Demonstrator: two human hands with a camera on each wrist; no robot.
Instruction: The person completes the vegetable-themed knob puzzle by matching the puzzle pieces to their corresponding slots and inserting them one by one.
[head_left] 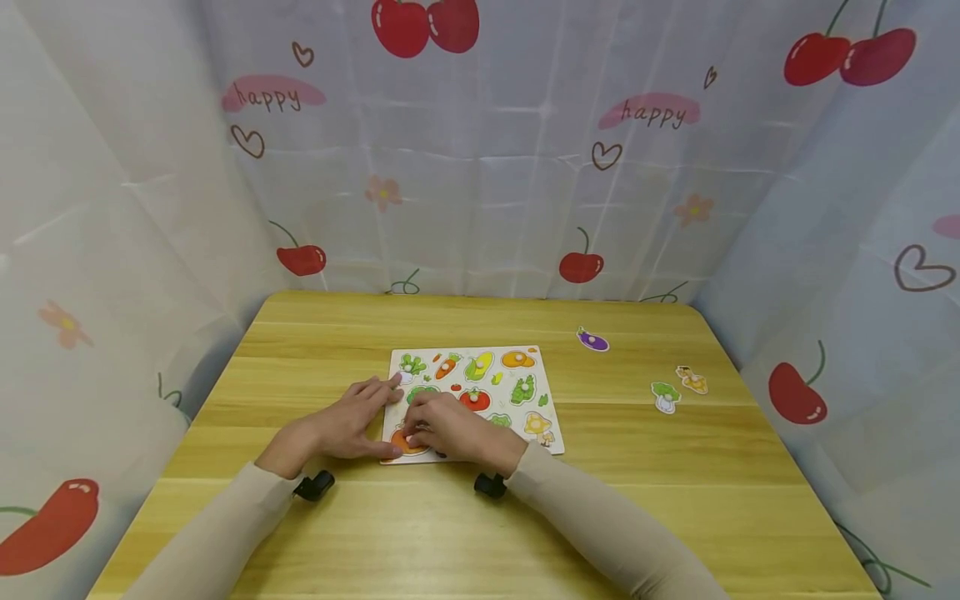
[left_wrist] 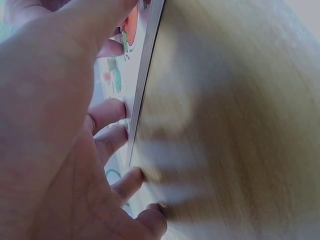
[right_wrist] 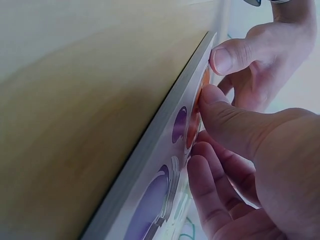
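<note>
A wooden vegetable puzzle board (head_left: 546,379) lies on the table in the head view. My left hand (head_left: 348,421) rests along its left edge, fingers spread out, thumb at the near left corner. At that corner, my right hand (head_left: 457,425) pinches an orange pumpkin-like piece (head_left: 408,446) with curled fingers. In the right wrist view the thumb lies on this orange piece (right_wrist: 196,112), and a purple eggplant-shaped picture (right_wrist: 150,202) shows beside it. On the board are a carrot (head_left: 447,367), corn (head_left: 480,365) and tomato (head_left: 475,400). My right hand hides part of the board's near side.
Loose pieces lie on the wooden table (head_left: 637,500) to the right of the board: an eggplant (head_left: 593,340), a green-and-white leafy vegetable (head_left: 665,397) and a yellow-brown piece (head_left: 692,380). A printed curtain (head_left: 480,225) surrounds the table's back and sides.
</note>
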